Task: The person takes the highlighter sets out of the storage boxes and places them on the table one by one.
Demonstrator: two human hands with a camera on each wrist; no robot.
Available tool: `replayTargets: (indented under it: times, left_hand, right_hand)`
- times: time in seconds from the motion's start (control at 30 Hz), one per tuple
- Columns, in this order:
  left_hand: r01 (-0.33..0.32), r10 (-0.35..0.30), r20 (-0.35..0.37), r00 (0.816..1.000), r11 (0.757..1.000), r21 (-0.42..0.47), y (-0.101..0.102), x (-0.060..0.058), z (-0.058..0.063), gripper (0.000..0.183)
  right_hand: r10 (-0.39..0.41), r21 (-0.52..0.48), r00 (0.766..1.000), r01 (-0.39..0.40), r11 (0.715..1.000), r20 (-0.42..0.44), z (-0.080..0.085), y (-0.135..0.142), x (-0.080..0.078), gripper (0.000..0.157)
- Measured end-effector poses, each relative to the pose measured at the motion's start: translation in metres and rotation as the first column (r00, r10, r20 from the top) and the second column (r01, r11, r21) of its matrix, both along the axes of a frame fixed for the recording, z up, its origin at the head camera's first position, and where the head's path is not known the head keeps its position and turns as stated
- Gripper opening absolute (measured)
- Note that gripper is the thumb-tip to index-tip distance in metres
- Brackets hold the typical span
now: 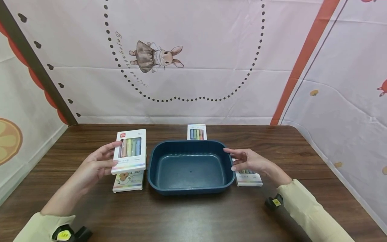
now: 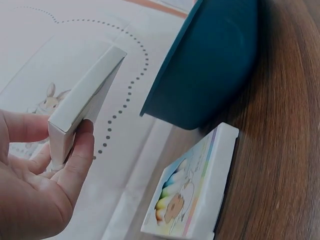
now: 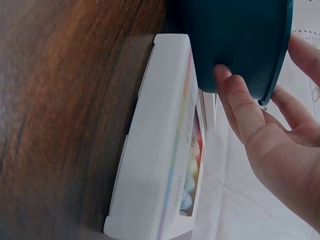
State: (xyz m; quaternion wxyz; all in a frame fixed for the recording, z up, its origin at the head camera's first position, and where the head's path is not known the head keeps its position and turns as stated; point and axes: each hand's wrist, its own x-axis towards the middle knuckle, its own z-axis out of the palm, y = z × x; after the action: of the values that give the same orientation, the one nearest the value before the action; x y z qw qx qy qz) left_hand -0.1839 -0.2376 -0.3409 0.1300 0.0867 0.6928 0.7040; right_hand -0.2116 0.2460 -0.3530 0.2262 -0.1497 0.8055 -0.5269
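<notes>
My left hand [image 1: 95, 163] pinches a white crayon box [image 1: 130, 164] by its left side. The box stands tilted up, and its window shows several coloured sticks. Below it in the head view lies a second crayon box [image 2: 195, 190], with a drawing on its face. At the middle of the table is a dark blue plastic basin [image 1: 190, 171], with nothing in it. My right hand [image 1: 249, 160] touches the basin's right side, fingers extended at the rim and outer wall [image 3: 235, 40]. Under that hand lies another white crayon box [image 3: 145, 145], partly hidden in the head view.
One more crayon box [image 1: 196, 131] lies behind the basin, its lower part hidden by the rim. The wooden table [image 1: 190, 218] meets a printed cloth backdrop [image 1: 205, 80] along its back edge. Cloth also hangs at both sides.
</notes>
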Motion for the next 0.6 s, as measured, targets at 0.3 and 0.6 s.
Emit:
replayTargets:
  times: [0.3,0.6]
  left_hand:
    - [-0.009,0.010,-0.012,1.000,0.997,0.073,-0.013,0.000,-0.003,0.046]
    - [-0.017,0.018,-0.004,1.000,0.995,0.093,-0.024,0.002,-0.007,0.046]
  right_hand:
    - [0.008,0.012,1.000,-0.008,1.000,-0.009,0.001,0.000,0.001,0.071]
    - [0.002,0.019,1.000,-0.001,1.000,-0.011,0.000,0.000,0.001,0.072]
